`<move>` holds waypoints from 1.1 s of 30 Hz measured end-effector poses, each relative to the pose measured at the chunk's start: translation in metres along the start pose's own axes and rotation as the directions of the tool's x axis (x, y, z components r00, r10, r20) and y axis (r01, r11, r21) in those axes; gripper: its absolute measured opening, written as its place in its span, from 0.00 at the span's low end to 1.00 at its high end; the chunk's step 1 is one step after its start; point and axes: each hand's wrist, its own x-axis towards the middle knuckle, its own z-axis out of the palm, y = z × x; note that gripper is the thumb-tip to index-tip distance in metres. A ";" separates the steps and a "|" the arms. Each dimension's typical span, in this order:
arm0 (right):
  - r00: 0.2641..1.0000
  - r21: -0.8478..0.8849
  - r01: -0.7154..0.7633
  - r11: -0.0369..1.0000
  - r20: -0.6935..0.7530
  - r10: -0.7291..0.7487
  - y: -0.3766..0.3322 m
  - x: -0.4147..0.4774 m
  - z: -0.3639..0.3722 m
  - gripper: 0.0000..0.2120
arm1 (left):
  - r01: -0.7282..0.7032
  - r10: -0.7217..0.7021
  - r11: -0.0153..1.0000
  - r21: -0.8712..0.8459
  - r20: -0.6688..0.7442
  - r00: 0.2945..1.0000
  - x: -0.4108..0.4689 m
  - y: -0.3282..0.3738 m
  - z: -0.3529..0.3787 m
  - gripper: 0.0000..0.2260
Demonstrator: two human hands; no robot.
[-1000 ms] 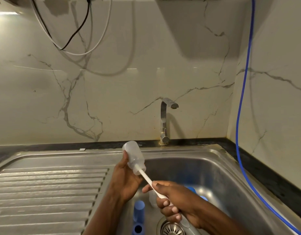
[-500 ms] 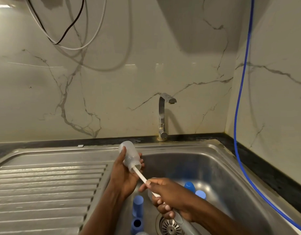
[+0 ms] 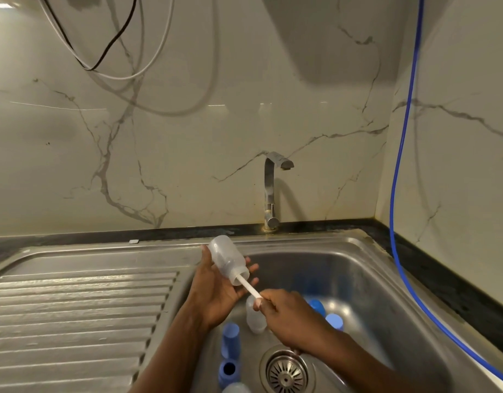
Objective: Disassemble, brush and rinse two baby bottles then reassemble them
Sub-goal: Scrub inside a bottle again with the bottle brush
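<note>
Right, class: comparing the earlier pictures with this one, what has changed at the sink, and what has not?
The right hand has pushed the brush handle deeper into the bottle, up and left, so less handle shows. Unchanged: the left hand still holds the bottle tilted over the sink; the blue parts lie in it; no water shows at the tap.

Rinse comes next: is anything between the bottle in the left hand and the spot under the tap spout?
Nothing visible blocks that path. The bottle sits left of and below the tap spout, open air between. Only the brush, held by the right hand, is in its mouth.
</note>
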 end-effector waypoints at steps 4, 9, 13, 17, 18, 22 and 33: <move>0.942 0.561 -0.289 0.776 0.312 0.125 -0.010 -0.004 -0.002 0.15 | -0.006 0.006 1.000 0.012 0.009 1.000 -0.005 -0.003 -0.002 0.32; 0.862 0.745 -0.435 0.505 0.506 -0.004 -0.013 -0.005 -0.017 0.17 | -0.017 0.023 0.994 -0.106 0.051 0.998 -0.003 0.008 -0.007 0.34; 0.942 0.591 -0.278 0.757 0.322 0.095 -0.008 -0.003 -0.010 0.15 | -0.131 0.121 0.985 -0.110 -0.091 0.988 0.001 0.006 -0.003 0.25; 0.998 -0.070 -0.008 0.998 -0.057 0.004 0.000 0.001 0.011 0.13 | -0.086 0.079 0.990 -0.109 -0.067 0.995 0.002 0.001 -0.002 0.29; 0.998 -0.097 -0.001 0.995 -0.068 -0.006 0.001 0.001 0.014 0.14 | -0.075 0.071 0.991 -0.113 -0.038 0.997 0.001 0.001 -0.002 0.32; 1.000 0.040 0.024 0.999 0.014 -0.025 -0.001 0.004 0.011 0.12 | -0.072 0.072 0.997 -0.003 -0.002 0.997 0.003 -0.003 -0.004 0.34; 0.861 0.731 -0.380 0.567 0.504 -0.073 -0.026 -0.011 -0.019 0.16 | -0.132 0.141 0.982 -0.136 0.060 0.988 0.015 0.003 -0.015 0.21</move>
